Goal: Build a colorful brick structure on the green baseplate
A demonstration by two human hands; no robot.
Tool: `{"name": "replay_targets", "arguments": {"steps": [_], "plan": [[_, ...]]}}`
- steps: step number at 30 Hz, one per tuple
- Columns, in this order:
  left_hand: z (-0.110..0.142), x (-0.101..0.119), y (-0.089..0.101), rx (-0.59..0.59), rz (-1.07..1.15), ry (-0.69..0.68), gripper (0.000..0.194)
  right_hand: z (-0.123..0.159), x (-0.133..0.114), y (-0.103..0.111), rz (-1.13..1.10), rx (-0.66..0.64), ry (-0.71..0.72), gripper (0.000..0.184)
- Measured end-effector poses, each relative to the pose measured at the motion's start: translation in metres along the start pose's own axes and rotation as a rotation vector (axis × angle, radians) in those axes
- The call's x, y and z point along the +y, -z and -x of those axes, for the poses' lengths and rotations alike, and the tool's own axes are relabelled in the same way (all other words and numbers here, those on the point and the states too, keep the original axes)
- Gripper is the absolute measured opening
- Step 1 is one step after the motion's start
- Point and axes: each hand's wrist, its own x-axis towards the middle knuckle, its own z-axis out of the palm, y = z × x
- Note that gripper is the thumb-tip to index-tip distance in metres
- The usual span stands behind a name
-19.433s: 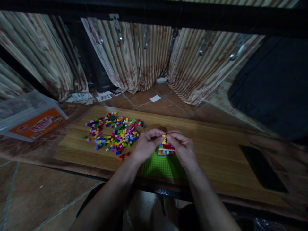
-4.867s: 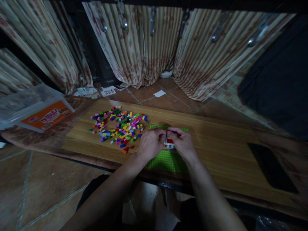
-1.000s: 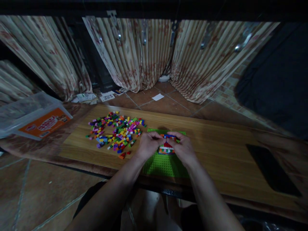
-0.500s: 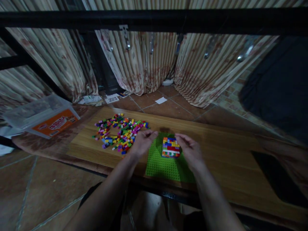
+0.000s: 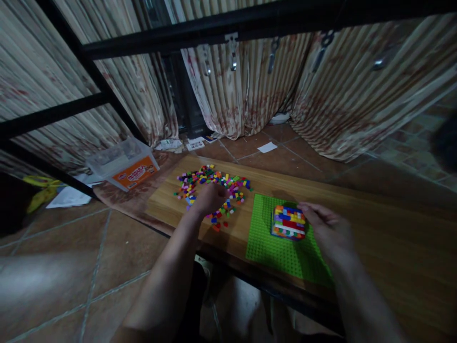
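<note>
On a green studded baseplate (image 5: 262, 238) stands a rectangular block of toy bricks (image 5: 289, 223) in mixed colours. My right hand (image 5: 328, 228) is at its far right corner, fingers curled and tips against the block. The grip is partly hidden in the dim light. Over the heap of loose toy bricks (image 5: 233, 188), left of the baseplate, is my left hand (image 5: 211, 197). Its fingers curl downward among the bricks; whatever they hold, if anything, is hidden behind the hand.
The wooden board (image 5: 228, 243) carries both bricks and baseplate. Beyond its left end sits a clear plastic box (image 5: 123, 162) with an orange label. A black metal frame (image 5: 178, 38) crosses above, with hooks hanging before striped curtains (image 5: 246, 100). Papers lie on the tiled floor.
My left hand has moved left from beside the baseplate to the loose bricks. My right hand stays by the brick block. The view has turned left and tilted.
</note>
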Motion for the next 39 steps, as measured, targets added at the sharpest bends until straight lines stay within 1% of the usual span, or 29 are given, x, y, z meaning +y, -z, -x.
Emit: {"name": "replay_targets", "arguments": {"steps": [3, 7, 10, 13, 18, 22, 25, 28, 32, 35, 39], "plan": [[0.003, -0.004, -0.004, -0.079, -0.068, -0.035, 0.016, 0.0, 0.0, -0.001, 0.031, -0.015, -0.007, 0.027], [0.007, -0.001, -0.013, -0.173, -0.045, -0.079, 0.014, -0.001, 0.003, -0.001, 0.092, -0.033, 0.01, 0.027], [0.009, 0.004, -0.018, -0.14, -0.086, -0.07, 0.011, -0.002, 0.005, 0.0, 0.139, -0.046, -0.002, 0.027], [0.009, 0.005, -0.017, -0.132, -0.133, -0.083, 0.005, -0.003, 0.007, 0.0, 0.156, -0.051, 0.003, 0.027], [0.007, -0.001, -0.006, -0.146, -0.123, -0.099, 0.019, -0.002, 0.007, 0.0, 0.149, -0.05, 0.023, 0.028], [0.012, -0.003, -0.01, -0.131, -0.148, -0.04, 0.012, -0.002, 0.006, 0.0, 0.152, -0.065, 0.054, 0.03], [0.015, -0.001, -0.016, -0.117, -0.143, -0.043, 0.007, -0.002, 0.006, -0.001, 0.146, -0.062, 0.053, 0.029], [0.013, 0.001, -0.015, -0.141, -0.046, -0.089, 0.01, -0.003, 0.006, -0.002, 0.113, -0.071, 0.048, 0.03], [0.009, 0.01, -0.015, -0.186, 0.257, -0.203, 0.01, -0.003, 0.005, -0.004, 0.067, -0.069, 0.052, 0.032], [0.011, 0.023, -0.028, -0.193, 0.444, -0.274, 0.013, -0.003, 0.003, -0.005, 0.055, -0.069, 0.047, 0.031], [0.018, 0.044, -0.055, -0.199, 0.548, -0.306, 0.015, -0.002, 0.0, -0.005, 0.055, -0.072, 0.046, 0.031]]}}
